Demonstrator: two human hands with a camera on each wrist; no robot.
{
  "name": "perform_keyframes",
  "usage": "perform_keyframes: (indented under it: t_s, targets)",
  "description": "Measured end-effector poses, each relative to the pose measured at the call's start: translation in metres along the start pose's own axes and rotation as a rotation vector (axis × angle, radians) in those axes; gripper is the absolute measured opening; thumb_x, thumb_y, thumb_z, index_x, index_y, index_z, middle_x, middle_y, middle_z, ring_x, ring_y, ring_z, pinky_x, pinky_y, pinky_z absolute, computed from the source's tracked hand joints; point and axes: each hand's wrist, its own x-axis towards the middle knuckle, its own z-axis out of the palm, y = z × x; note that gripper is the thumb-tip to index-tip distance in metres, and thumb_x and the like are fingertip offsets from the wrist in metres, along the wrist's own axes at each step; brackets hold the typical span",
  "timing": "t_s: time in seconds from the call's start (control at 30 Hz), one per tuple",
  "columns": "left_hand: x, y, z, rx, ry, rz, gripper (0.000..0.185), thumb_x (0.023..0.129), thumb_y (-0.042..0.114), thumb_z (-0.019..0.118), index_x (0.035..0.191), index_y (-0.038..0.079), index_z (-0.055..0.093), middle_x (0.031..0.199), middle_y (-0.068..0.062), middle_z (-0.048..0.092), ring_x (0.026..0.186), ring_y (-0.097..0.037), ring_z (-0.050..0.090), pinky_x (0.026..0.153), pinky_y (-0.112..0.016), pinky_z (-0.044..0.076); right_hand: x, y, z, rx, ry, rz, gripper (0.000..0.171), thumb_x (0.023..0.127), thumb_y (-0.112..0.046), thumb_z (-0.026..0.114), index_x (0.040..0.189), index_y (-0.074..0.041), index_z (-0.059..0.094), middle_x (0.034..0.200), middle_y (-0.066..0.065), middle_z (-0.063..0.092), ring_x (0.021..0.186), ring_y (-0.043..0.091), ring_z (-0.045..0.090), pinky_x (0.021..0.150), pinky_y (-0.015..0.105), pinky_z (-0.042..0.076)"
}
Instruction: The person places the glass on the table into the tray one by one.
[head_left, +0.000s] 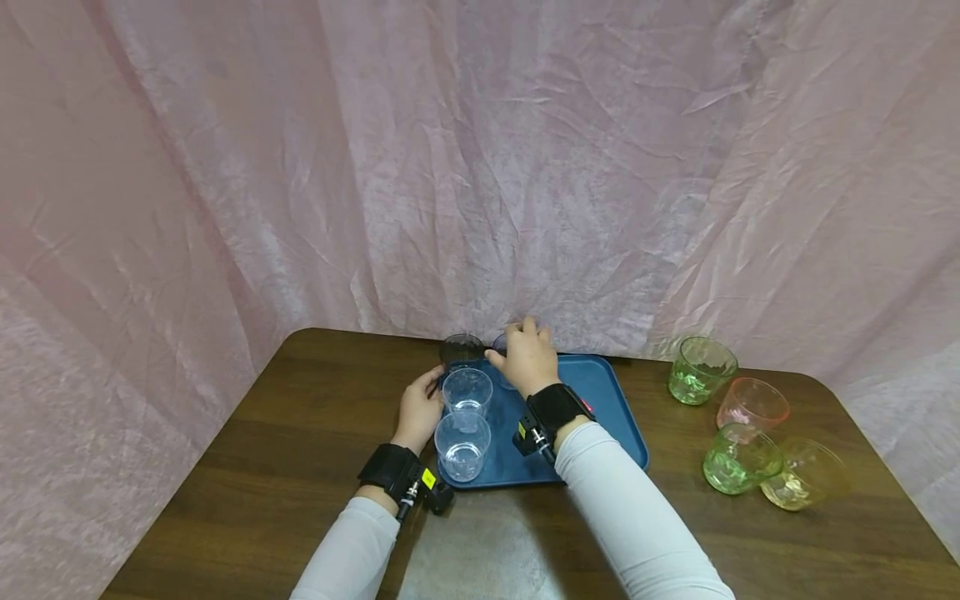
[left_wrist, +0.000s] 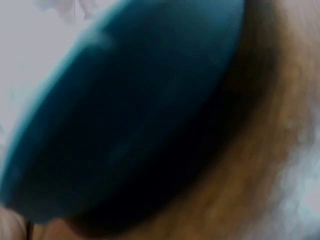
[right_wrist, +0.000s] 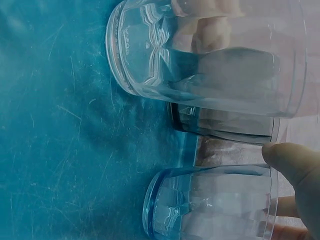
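Right hand [head_left: 527, 357] grip curls around a clear glass [right_wrist: 210, 55] at the blue tray's [head_left: 600, 387] far edge; left hand [head_left: 420, 408] grips the tray's left rim.

A flat blue plastic tray [head_left: 600, 392] lies on the dark brown wood-grain table [head_left: 285, 450]. On it stand clear glass tumblers [head_left: 462, 446]. Right of the tray: two green glass cups [head_left: 701, 369], one orange-pink [head_left: 752, 403], one yellow [head_left: 804, 473]. Behind hangs a crinkled pale pink curtain [head_left: 300, 167].

Tray's [head_left: 607, 392] right half open — glasses [head_left: 463, 417] left.
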Motion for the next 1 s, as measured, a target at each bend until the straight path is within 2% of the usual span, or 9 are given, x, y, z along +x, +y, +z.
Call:
perform_keyframes:
  t_s: [0.27, 0.57, 0.77, 0.87, 1.0]
  targets:
    - [-0.001, 0.003, 0.004, 0.003, -0.010, 0.006, 0.049, 0.089, -0.024, 0.048, 0.137, -0.016, 0.052, 0.143, -0.031, 0.052, 0.136, -0.041, 0.047, 0.113, -0.048, 0.041, -0.002, 0.005, -0.003, 0.036, -0.019, -0.001, 0.063, 0.097, -0.049, 0.065, 0.140, -0.004, 0.059, 0.141, 0.022, 0.047, 0.126, 0.046, 0.046, 0.087, 0.053, 0.058]
    - [-0.002, 0.006, 0.007, -0.011, -0.021, 0.004, 0.049, 0.089, -0.023, 0.049, 0.137, -0.016, 0.052, 0.143, -0.031, 0.052, 0.137, -0.041, 0.046, 0.113, -0.047, 0.041, -0.003, 0.011, -0.014, 0.048, -0.011, -0.010, 0.055, 0.099, -0.045, 0.064, 0.138, -0.006, 0.062, 0.137, 0.021, 0.054, 0.125, 0.042, 0.051, 0.097, 0.054, 0.054]
    - [0.000, 0.000, 0.010, -0.021, -0.027, 0.002, 0.048, 0.090, -0.022, 0.050, 0.137, -0.015, 0.053, 0.144, -0.030, 0.052, 0.137, -0.040, 0.046, 0.113, -0.046, 0.041, -0.005, 0.016, -0.025, 0.071, -0.023, -0.002, 0.051, 0.099, -0.039, 0.065, 0.138, -0.006, 0.061, 0.140, 0.021, 0.054, 0.126, 0.042, 0.053, 0.094, 0.056, 0.055]
    - [0.000, -0.001, 0.008, -0.029, -0.029, 0.024, 0.048, 0.090, -0.021, 0.050, 0.137, -0.014, 0.053, 0.143, -0.029, 0.052, 0.137, -0.040, 0.046, 0.113, -0.045, 0.042, -0.006, 0.019, -0.033, 0.068, -0.015, 0.005, 0.048, 0.099, -0.035, 0.066, 0.137, -0.006, 0.062, 0.138, 0.020, 0.056, 0.124, 0.040, 0.056, 0.092, 0.054, 0.056]
    - [-0.002, -0.001, 0.001, -0.013, 0.004, 0.060, 0.047, 0.089, -0.019, 0.050, 0.135, -0.015, 0.055, 0.141, -0.031, 0.054, 0.135, -0.041, 0.048, 0.112, -0.042, 0.044, -0.006, 0.026, -0.043, 0.084, -0.014, 0.008, 0.045, 0.099, -0.031, 0.065, 0.136, -0.006, 0.063, 0.139, 0.020, 0.056, 0.125, 0.040, 0.055, 0.091, 0.055, 0.057]
